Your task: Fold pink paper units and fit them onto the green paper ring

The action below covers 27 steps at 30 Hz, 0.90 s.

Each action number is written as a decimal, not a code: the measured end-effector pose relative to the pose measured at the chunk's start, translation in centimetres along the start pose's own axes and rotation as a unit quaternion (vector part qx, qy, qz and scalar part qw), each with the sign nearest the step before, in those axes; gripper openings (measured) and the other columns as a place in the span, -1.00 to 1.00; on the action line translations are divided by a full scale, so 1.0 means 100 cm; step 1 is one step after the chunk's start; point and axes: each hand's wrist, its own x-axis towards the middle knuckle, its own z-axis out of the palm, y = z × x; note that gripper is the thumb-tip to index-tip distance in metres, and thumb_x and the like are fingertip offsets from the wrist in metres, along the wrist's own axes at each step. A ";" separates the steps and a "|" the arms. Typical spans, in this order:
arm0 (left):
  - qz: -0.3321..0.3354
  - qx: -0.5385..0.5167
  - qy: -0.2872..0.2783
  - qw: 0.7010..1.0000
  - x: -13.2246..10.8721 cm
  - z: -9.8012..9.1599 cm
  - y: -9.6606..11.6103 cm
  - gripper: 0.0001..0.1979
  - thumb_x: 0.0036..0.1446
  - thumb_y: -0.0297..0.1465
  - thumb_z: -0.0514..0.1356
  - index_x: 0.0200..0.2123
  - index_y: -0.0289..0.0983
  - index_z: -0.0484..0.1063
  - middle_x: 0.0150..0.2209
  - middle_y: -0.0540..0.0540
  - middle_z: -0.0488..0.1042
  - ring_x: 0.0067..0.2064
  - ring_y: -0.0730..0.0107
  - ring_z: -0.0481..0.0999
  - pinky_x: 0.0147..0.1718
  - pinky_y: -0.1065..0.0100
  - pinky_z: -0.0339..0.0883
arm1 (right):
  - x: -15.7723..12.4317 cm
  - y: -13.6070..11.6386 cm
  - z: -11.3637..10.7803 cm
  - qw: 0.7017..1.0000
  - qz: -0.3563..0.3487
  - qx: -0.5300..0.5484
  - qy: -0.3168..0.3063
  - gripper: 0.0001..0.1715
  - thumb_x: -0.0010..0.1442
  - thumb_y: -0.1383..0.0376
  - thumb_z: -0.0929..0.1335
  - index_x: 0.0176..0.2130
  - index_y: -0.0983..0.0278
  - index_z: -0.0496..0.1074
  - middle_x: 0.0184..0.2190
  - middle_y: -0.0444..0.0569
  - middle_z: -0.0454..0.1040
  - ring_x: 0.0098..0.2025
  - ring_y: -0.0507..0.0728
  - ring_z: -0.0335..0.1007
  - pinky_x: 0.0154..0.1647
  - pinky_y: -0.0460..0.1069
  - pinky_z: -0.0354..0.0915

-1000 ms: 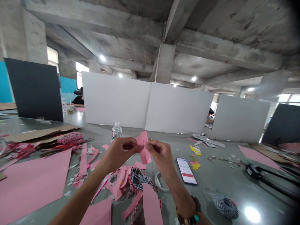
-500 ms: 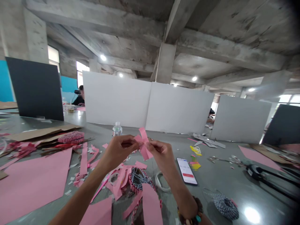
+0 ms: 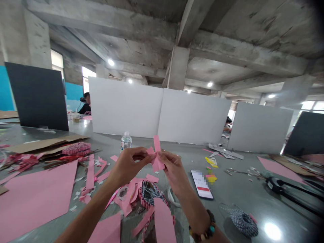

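Under a raw concrete ceiling [image 3: 118, 37], a grey bench [image 3: 235, 206] runs up to white partition panels [image 3: 126, 111]. The left hand [image 3: 129, 165] and right hand [image 3: 173, 175] face each other, both pinching one folded pink paper piece [image 3: 157, 158] between them, a grip that seems to keep its layers together. Just beyond the left hand stands one clear plastic water bottle [image 3: 126, 141]. Right of the right hand lies one slim smartphone [image 3: 201, 184]; far left of the left hand spreads one large pink paper sheet [image 3: 32, 199].
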 end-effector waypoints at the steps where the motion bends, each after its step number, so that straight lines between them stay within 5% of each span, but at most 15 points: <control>1: -0.001 0.000 0.007 1.000 -0.001 0.000 0.000 -0.73 0.14 -0.21 0.24 -0.45 -0.30 0.50 -0.45 -0.06 0.54 -0.36 0.36 0.51 -0.38 0.43 0.38 | 0.000 0.000 0.000 1.000 0.005 0.007 0.003 -0.74 -0.01 0.12 0.51 -0.42 0.27 0.61 -0.49 -0.12 0.43 -0.39 0.03 0.26 -0.35 -0.10 0.22; 6: 0.004 0.007 0.045 0.999 -0.002 -0.005 0.003 -0.75 0.13 -0.22 0.26 -0.41 -0.29 0.51 -0.48 -0.01 0.51 -0.43 0.44 0.46 -0.50 0.51 0.28 | 0.000 -0.006 -0.007 0.997 -0.029 -0.077 -0.009 -0.77 0.00 0.17 0.52 -0.42 0.32 0.61 -0.49 -0.09 0.46 -0.39 0.04 0.31 -0.33 -0.09 0.25; 13: 0.026 -0.019 -0.001 0.999 0.001 -0.003 0.005 -0.79 0.11 -0.30 0.24 -0.48 -0.31 0.45 -0.49 0.00 0.45 -0.43 0.46 0.43 -0.44 0.50 0.30 | 0.001 -0.006 -0.015 0.980 -0.097 -0.174 -0.032 -0.75 0.12 0.18 0.46 -0.37 0.33 0.62 -0.53 -0.10 0.43 -0.46 0.02 0.29 -0.41 -0.10 0.24; 19: 0.004 -0.009 -0.043 0.999 0.003 -0.001 -0.001 -0.71 0.13 -0.23 0.23 -0.51 -0.33 0.44 -0.56 0.03 0.33 -0.51 0.53 0.26 -0.55 0.52 0.11 | 0.003 -0.002 -0.011 0.985 -0.090 -0.145 -0.001 -0.72 0.06 0.12 0.48 -0.39 0.32 0.62 -0.51 -0.06 0.48 -0.45 0.04 0.33 -0.43 -0.09 0.28; 27: 0.016 -0.010 -0.025 1.000 0.002 -0.001 -0.001 -0.67 0.15 -0.18 0.21 -0.51 -0.32 0.46 -0.57 0.01 0.35 -0.52 0.51 0.29 -0.56 0.51 0.15 | 0.003 -0.001 -0.008 0.997 -0.039 -0.070 0.022 -0.69 -0.02 0.09 0.51 -0.44 0.30 0.60 -0.50 -0.08 0.48 -0.43 0.03 0.33 -0.36 -0.07 0.32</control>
